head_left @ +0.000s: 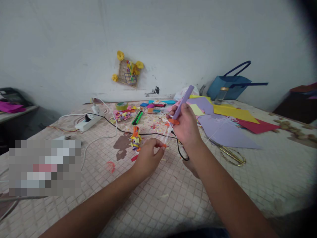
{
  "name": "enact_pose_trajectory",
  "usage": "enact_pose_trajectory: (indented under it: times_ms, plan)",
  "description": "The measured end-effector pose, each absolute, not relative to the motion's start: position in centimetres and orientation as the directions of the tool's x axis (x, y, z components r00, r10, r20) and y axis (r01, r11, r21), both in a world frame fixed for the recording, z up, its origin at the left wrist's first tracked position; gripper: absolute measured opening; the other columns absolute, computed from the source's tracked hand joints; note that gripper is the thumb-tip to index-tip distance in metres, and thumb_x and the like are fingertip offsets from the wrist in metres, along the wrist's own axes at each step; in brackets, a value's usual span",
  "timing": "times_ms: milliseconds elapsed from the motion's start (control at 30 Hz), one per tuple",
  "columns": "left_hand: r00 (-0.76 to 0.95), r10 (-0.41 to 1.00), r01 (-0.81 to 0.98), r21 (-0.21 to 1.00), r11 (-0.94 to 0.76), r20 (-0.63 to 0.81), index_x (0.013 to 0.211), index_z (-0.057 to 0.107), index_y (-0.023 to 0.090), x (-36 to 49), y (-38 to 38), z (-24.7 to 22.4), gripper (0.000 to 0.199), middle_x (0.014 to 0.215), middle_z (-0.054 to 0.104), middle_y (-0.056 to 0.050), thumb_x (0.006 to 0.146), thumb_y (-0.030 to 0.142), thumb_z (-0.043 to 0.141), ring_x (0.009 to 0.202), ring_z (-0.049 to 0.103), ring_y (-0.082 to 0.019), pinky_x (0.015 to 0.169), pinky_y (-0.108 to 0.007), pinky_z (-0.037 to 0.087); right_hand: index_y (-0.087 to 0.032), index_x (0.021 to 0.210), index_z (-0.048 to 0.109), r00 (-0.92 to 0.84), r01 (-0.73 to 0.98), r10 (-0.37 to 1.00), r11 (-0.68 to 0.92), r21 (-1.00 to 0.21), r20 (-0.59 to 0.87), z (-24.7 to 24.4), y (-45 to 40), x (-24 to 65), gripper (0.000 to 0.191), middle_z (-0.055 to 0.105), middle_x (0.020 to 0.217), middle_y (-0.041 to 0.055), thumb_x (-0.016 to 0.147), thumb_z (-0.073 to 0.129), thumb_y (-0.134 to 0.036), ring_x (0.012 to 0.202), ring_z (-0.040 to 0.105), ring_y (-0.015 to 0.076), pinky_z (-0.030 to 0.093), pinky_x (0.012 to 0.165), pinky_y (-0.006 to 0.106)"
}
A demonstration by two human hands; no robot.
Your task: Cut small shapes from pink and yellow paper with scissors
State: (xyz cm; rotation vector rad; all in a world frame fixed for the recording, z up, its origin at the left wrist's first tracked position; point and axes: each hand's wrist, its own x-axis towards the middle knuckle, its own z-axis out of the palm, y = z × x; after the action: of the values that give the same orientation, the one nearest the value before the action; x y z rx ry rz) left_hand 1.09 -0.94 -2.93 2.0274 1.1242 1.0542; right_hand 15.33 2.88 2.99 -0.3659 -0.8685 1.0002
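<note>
My right hand is closed around a purple paper strip, which points up and away. An orange paper piece shows at the lower end of the strip, by my right fingers. Lower and to the left, my left hand pinches a small orange piece between thumb and fingertips. Thin white strands stretch between the two hands. A decorated paper roll in purple, yellow and orange lies just beyond my left hand.
A black cable runs from the white power strip to beneath my right hand. Gold-handled scissors and purple paper sheets lie right. A green cutter, tape roll and paper scraps lie behind; a blue bag stands back right.
</note>
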Motion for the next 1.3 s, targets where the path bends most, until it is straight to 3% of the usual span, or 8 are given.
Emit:
enact_pose_trajectory:
  times_ms: [133,367,633,900,1300]
  plan:
    - [0.321,0.91,0.324,0.872,-0.367,0.263,0.073,0.054,0.017,1.3,-0.7,-3.1,0.015,0.073,0.057,-0.002,0.078,0.031,0.052,0.068,0.053,-0.014,0.064,-0.028,0.042,-0.023,0.075,0.05,0.243,-0.589,0.854,0.506,-0.63,0.459,3.0,2.7,15.3,0.022,0.058,0.071,-0.0055,0.07,0.066,-0.038,0.06,0.055,0.0087,0.051,0.063,0.027]
    - [0.353,0.926,0.154,0.968,-0.199,0.134,0.07,0.053,0.016,1.4,-0.4,-2.9,0.019,0.06,0.049,0.003,0.073,0.033,0.058,0.051,0.043,-0.008,0.046,-0.019,0.033,-0.024,0.075,0.05,0.251,-0.576,0.857,0.506,-0.642,0.45,3.0,2.8,15.4,0.022,0.057,0.072,-0.0053,0.071,0.065,-0.04,0.059,0.054,0.0086,0.051,0.064,0.027]
    - [0.411,0.91,-0.001,0.998,-0.055,0.051,0.079,0.054,0.015,1.5,-0.3,-3.2,0.023,0.064,0.051,0.003,0.067,0.033,0.063,0.053,0.045,-0.006,0.048,-0.017,0.035,-0.023,0.074,0.05,0.248,-0.582,0.853,0.51,-0.634,0.458,3.0,2.9,15.5,0.021,0.057,0.07,-0.0059,0.07,0.065,-0.038,0.059,0.054,0.0084,0.051,0.063,0.026]
    - [0.438,0.899,-0.031,0.999,0.015,0.0,0.07,0.054,0.016,1.5,-0.5,-2.8,0.022,0.057,0.048,0.005,0.064,0.034,0.065,0.047,0.039,-0.005,0.044,-0.018,0.028,-0.024,0.075,0.05,0.249,-0.556,0.846,0.524,-0.645,0.472,2.8,2.9,15.4,0.021,0.057,0.071,-0.0059,0.072,0.064,-0.038,0.059,0.055,0.0084,0.051,0.061,0.026]
    - [0.518,0.854,-0.049,0.995,0.09,-0.051,0.068,0.053,0.015,1.5,-1.3,-1.9,0.016,0.059,0.053,0.003,0.064,0.027,0.062,0.051,0.045,-0.007,0.051,-0.021,0.032,-0.023,0.076,0.054,0.265,-0.536,0.832,0.547,-0.642,0.488,2.5,3.0,15.6,0.014,0.057,0.07,-0.005,0.076,0.064,-0.033,0.06,0.054,0.0084,0.05,0.06,0.025]
